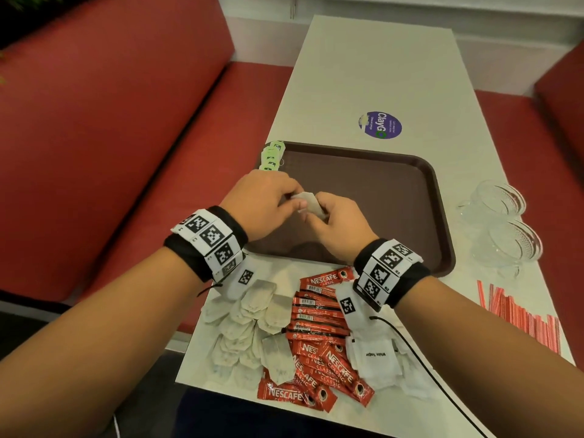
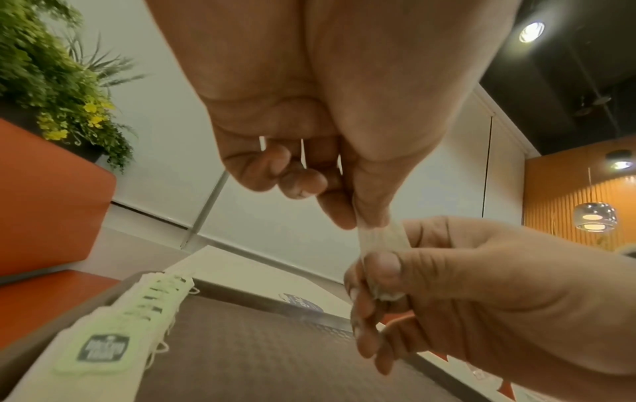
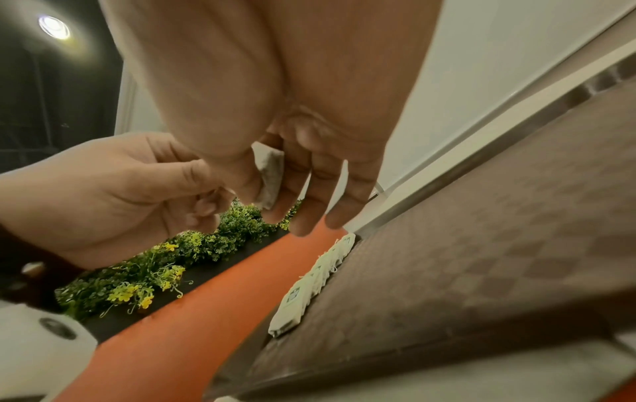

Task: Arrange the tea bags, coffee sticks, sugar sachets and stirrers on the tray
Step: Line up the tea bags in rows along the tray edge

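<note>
Both hands hold one white tea bag (image 1: 308,202) just above the left part of the brown tray (image 1: 395,184). My left hand (image 1: 268,203) pinches its upper end (image 2: 375,231) and my right hand (image 1: 335,222) pinches its lower end (image 3: 270,174). A row of tea bags with green tags (image 1: 272,154) lies along the tray's left edge (image 2: 113,334). On the near table lie a heap of tea bags (image 1: 249,330), red Nescafe coffee sticks (image 1: 319,336), white sugar sachets (image 1: 376,358) and red-striped stirrers (image 1: 521,314).
The cream table (image 1: 379,74) carries a purple round sticker (image 1: 380,124) beyond the tray. Clear glass cups and saucers (image 1: 502,222) stand at the right edge. Red bench seats (image 1: 110,121) flank the table. A black cable (image 1: 420,358) runs from my right wrist across the sachets.
</note>
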Tool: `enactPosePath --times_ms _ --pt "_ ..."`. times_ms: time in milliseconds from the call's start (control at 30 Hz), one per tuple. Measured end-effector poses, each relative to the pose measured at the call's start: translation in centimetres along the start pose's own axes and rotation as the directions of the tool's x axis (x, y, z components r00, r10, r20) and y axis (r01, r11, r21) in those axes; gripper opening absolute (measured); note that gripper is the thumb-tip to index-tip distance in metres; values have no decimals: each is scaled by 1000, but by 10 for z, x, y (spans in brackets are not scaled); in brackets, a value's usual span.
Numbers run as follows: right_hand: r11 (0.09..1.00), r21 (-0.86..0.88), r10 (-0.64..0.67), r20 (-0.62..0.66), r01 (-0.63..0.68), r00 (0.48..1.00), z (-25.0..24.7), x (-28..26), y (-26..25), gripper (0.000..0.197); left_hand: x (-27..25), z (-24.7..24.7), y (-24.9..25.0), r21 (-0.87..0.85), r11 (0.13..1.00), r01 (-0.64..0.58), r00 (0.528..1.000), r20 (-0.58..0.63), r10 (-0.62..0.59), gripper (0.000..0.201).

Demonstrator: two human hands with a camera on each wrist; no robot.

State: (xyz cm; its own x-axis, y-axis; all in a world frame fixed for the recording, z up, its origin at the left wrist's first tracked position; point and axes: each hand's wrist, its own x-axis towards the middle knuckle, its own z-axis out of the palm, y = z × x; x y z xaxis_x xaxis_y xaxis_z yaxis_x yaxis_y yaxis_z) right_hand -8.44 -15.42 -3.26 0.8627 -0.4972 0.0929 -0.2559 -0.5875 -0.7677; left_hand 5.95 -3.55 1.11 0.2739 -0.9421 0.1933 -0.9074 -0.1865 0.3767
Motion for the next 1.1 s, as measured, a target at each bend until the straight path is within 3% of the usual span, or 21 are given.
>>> enactPosePath --times_ms 133,233,333,400,533,667,767,867,967,1033,1100 --pt "999 39 30 81 -33 996 -1 2 -4 21 -4 -4 0 -116 993 20 1000 -22 -22 13" --pt "989 119 68 171 -89 983 0 3 -11 24 -8 -11 -3 -221 975 19 1000 -6 -21 18" --pt "967 213 103 188 -143 977 1 5 -13 22 -10 -21 -7 -119 990 -70 994 81 80 22" --pt "962 220 122 175 -159 977 2 7 -13 25 -10 -27 -6 -30 998 -64 987 145 67 32" --pt "989 140 40 83 -52 996 1 7 -15 42 -7 -31 -5 196 981 2 987 158 -34 24" --pt "987 -77 -142 32 145 989 9 13 -18 17 -7 -31 -3 267 960 -84 988 144 46 23" --pt "981 -128 -148 11 148 989 15 18 -18 14 -9 -30 -7 242 966 -95 995 32 90 21" --pt "989 -82 -126 -18 124 992 20 23 -21 18 -13 -26 -17 13 1000 17 997 -74 -16 13" --pt "998 -17 -60 -25 60 998 28 30 -23 24 -20 -14 -27 -185 962 202 976 -48 -214 16" --pt "1000 -24 -5 49 7 999 34 34 -22 27 -24 -3 -38 -235 927 291 949 -49 -311 16" --pt "990 -138 51 162 -28 986 40 38 -19 23 -24 7 -53 -229 895 382 914 -48 -403 21"
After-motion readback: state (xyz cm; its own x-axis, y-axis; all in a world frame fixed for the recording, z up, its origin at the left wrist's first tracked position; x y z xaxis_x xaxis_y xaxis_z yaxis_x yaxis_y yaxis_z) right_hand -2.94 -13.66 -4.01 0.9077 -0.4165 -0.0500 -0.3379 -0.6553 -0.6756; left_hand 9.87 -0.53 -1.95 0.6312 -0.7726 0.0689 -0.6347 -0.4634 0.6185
